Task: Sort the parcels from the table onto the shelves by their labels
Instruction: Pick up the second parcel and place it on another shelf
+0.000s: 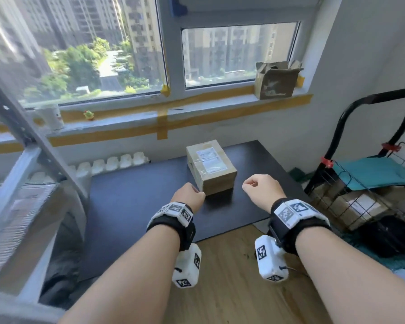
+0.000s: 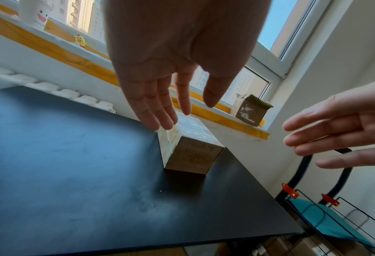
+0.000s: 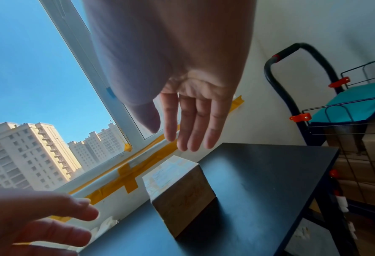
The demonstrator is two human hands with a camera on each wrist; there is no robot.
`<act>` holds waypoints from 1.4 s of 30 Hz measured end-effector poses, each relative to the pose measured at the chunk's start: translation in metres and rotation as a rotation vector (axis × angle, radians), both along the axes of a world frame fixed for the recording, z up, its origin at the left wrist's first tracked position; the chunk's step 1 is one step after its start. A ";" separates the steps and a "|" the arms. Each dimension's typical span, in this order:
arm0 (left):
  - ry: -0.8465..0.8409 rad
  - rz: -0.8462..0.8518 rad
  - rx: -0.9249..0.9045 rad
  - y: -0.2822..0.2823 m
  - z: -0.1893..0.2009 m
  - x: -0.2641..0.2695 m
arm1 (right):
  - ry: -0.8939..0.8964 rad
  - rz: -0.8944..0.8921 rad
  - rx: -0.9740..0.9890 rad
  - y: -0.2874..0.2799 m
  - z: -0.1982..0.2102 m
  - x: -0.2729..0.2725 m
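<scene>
Nearby, a wire cart [image 1: 369,183] stands right of the table [image 1: 138,206].

The parcel [image 1: 211,166] is brown cardboard wrapped in clear, glossy tape that catches the light, with a white paper label [image 1: 211,159] under the film. It sits on a table [image 1: 136,202] with a black matt top — smooth, showing a faint sheen in the left wrist view. Below the table edge the floor [image 1: 229,295] looks like light wood, grain visible. The box on the sill [image 1: 275,81] is rough, torn cardboard, its surface scuffed and peeled. Yellow-orange tape [image 1: 162,123] along the sill looks papery and matt. The cart [image 1: 365,174] has a black frame with a thin wire basket — probably metal — and glossy red clips, likely plastic.
</scene>
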State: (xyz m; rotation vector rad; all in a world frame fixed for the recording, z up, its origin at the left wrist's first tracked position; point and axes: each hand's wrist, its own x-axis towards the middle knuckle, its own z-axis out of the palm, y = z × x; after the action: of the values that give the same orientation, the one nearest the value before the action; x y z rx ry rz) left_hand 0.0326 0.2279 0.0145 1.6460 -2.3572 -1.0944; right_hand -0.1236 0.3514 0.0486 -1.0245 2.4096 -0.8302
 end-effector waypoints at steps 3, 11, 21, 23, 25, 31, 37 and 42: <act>-0.001 0.056 0.017 -0.018 -0.010 -0.020 | -0.037 0.014 0.021 -0.021 -0.014 -0.026; -0.025 0.151 0.050 -0.094 -0.037 -0.062 | -0.082 0.028 0.092 -0.100 -0.043 -0.076; 0.090 0.292 0.336 -0.188 -0.066 -0.105 | -0.300 -0.021 0.158 -0.191 -0.076 -0.113; 0.101 0.296 0.414 -0.189 -0.077 -0.108 | -0.372 -0.025 0.170 -0.200 -0.082 -0.112; 0.121 0.311 0.503 -0.187 -0.085 -0.110 | -0.451 -0.053 0.201 -0.206 -0.089 -0.113; 0.256 0.426 0.664 -0.185 -0.089 -0.108 | -0.674 -0.133 0.198 -0.213 -0.115 -0.119; 0.319 0.493 0.720 -0.169 -0.083 -0.101 | -0.792 -0.185 0.105 -0.198 -0.103 -0.114; 0.438 0.465 0.672 -0.151 -0.063 -0.095 | -0.773 -0.170 0.054 -0.179 -0.086 -0.113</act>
State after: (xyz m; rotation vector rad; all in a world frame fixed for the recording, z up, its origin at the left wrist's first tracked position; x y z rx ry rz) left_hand -0.0619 0.0769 -0.0485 1.7337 -1.3113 -1.9888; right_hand -0.2370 0.1721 -0.0371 -0.3624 1.8405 -0.9832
